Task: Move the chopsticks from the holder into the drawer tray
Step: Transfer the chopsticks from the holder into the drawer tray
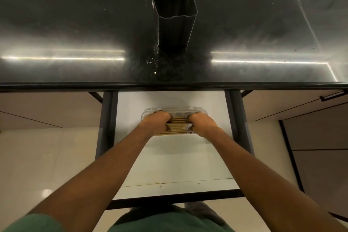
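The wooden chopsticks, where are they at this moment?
In the head view, the bundle of wooden chopsticks lies over the clear plastic tray in the open white drawer, gripped between both hands, left and right.

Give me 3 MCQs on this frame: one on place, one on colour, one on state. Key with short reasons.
1. Where does the clear tray sit?
A. On the countertop
B. In the open drawer
C. On the floor

2. What colour is the holder?
A. White
B. Green
C. Black

3. What state is the holder in?
A. Upright, nothing showing above its rim
B. Tipped on its side
C. Upright, packed with chopsticks

Key:
1 B: the tray rests on the white bottom of the drawer, pulled out below the countertop.
2 C: it is dark like the countertop it stands on.
3 A: it stands upright; the chopsticks lie at the tray, with the left hand and right hand closed on the bundle.
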